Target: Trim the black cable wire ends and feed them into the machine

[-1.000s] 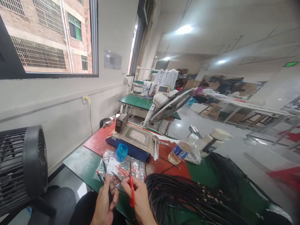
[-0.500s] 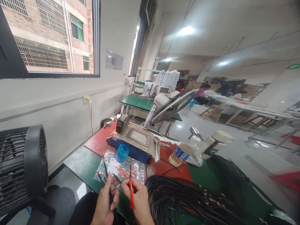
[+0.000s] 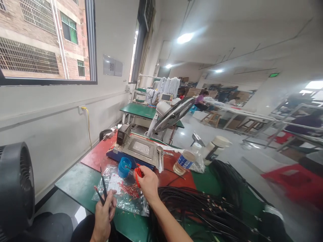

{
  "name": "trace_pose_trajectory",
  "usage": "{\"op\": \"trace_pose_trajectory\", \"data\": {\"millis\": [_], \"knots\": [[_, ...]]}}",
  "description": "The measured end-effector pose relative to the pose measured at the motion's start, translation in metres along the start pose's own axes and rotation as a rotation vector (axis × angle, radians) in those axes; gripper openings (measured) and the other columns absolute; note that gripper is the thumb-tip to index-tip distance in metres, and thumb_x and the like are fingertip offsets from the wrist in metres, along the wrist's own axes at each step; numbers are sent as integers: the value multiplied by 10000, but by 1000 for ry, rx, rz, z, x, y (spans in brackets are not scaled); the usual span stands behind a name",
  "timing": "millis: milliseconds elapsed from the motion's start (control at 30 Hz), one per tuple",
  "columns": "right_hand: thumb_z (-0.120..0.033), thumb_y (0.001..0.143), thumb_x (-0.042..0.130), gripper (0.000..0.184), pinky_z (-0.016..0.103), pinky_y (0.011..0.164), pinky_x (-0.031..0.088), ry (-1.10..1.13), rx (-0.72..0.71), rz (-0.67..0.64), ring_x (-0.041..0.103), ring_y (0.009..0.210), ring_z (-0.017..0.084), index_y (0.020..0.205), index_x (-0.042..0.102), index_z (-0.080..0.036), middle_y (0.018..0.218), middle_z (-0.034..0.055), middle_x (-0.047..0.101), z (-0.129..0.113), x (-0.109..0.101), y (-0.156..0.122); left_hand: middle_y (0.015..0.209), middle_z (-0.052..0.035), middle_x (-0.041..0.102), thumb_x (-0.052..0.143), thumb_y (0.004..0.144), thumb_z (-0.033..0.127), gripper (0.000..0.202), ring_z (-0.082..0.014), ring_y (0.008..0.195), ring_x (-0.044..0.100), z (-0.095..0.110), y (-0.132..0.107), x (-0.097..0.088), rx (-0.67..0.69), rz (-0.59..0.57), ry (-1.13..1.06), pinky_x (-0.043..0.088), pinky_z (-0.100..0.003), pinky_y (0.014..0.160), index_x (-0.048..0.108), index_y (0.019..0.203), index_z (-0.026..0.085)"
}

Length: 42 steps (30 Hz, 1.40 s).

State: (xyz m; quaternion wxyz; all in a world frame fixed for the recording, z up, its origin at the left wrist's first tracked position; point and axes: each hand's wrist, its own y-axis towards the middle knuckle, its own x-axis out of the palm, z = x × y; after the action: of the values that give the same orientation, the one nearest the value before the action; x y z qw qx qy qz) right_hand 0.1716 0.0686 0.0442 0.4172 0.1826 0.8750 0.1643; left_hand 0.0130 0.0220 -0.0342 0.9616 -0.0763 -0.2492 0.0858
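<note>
My left hand (image 3: pixel 104 211) is closed round several black cables (image 3: pixel 103 183), whose ends stick up, some tipped with red. In my right hand (image 3: pixel 147 183) are red-handled scissors (image 3: pixel 138 175), partly hidden by the fingers. A thin dark piece with a reddish tip (image 3: pixel 127 167) reaches from those fingers to the mouth of the blue cup (image 3: pixel 124 168); it looks like a cable end. Below the cup, small red and pale bits (image 3: pixel 129 189) lie scattered on a clear plastic bag (image 3: pixel 143 207).
A metal-topped machine with a blue base (image 3: pixel 141 149) stands behind the cup. Right of it are a labelled bottle (image 3: pixel 183 163) and a white jar (image 3: pixel 215 149). A heap of black cables (image 3: pixel 181 205) covers the front right. A black fan (image 3: pixel 16 188) stands at left.
My right hand has moved up and away from my left hand to the blue cup, carrying the red-handled scissors. My left hand still holds the cables. The view has swung right.
</note>
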Motion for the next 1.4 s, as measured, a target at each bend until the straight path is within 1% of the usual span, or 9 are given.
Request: {"op": "trace_pose_trajectory", "data": {"millis": [167, 433, 600, 867, 967, 1033, 1133, 1267, 1400], "knots": [[-242, 790, 526, 202, 218, 566, 248, -198, -76, -32, 481, 630, 116, 603, 550, -171, 621, -7, 559, 5, 14, 12, 535, 34, 513, 643, 756, 480, 368, -16, 334, 292, -10, 6, -4, 63, -6, 145, 176, -158, 340, 643, 831, 120], [-244, 773, 595, 142, 225, 587, 250, -346, -171, -67, 509, 670, 108, 642, 573, -192, 679, -20, 610, 18, 32, 21, 525, 30, 523, 638, 733, 510, 409, -37, 330, 310, -18, 13, -10, 42, -21, 164, 211, -169, 319, 649, 863, 122], [-235, 755, 616, 116, 235, 591, 252, -395, -185, -109, 520, 683, 113, 650, 585, -195, 698, -17, 628, 16, 35, 23, 530, 34, 522, 627, 766, 468, 358, -35, 331, 316, -22, 13, -15, 56, -50, 165, 210, -161, 323, 640, 883, 130], [-219, 749, 615, 107, 238, 584, 252, -412, -180, -130, 520, 668, 112, 648, 599, -189, 694, -8, 637, 9, 34, 25, 521, 39, 518, 619, 766, 483, 371, -36, 324, 325, -24, 14, -15, 62, -54, 166, 218, -163, 317, 638, 883, 132], [-222, 756, 605, 132, 228, 582, 258, -378, -168, -117, 518, 658, 110, 629, 594, -184, 686, -7, 635, 5, 23, 28, 529, 38, 518, 599, 787, 479, 365, -34, 330, 324, -24, 15, -15, 62, -69, 178, 222, -162, 324, 629, 895, 132], [-224, 761, 590, 145, 222, 577, 260, -361, -149, -105, 517, 651, 110, 621, 591, -183, 674, -8, 630, 3, 8, 35, 534, 38, 521, 596, 790, 479, 360, -34, 334, 327, -24, 15, -16, 63, -70, 188, 226, -161, 327, 621, 892, 136], [-248, 777, 557, 177, 218, 564, 257, -384, -95, -65, 516, 640, 111, 615, 585, -182, 670, -8, 625, 7, -22, 54, 532, 39, 525, 606, 777, 487, 358, -33, 333, 327, -22, 15, -15, 66, -63, 201, 225, -159, 326, 612, 882, 145], [-300, 796, 518, 195, 228, 536, 235, -514, 34, -10, 537, 657, 124, 660, 609, -195, 698, -4, 642, 20, -55, 88, 532, 39, 529, 621, 762, 481, 339, -32, 333, 323, -20, 15, -14, 71, -63, 205, 225, -159, 320, 612, 853, 155], [-300, 811, 488, 190, 234, 525, 252, -674, 131, -84, 584, 706, 146, 769, 654, -218, 761, 15, 673, 31, -64, 112, 534, 35, 532, 635, 751, 464, 324, -36, 332, 326, -21, 16, -16, 68, -67, 206, 230, -161, 307, 624, 850, 156]]}}
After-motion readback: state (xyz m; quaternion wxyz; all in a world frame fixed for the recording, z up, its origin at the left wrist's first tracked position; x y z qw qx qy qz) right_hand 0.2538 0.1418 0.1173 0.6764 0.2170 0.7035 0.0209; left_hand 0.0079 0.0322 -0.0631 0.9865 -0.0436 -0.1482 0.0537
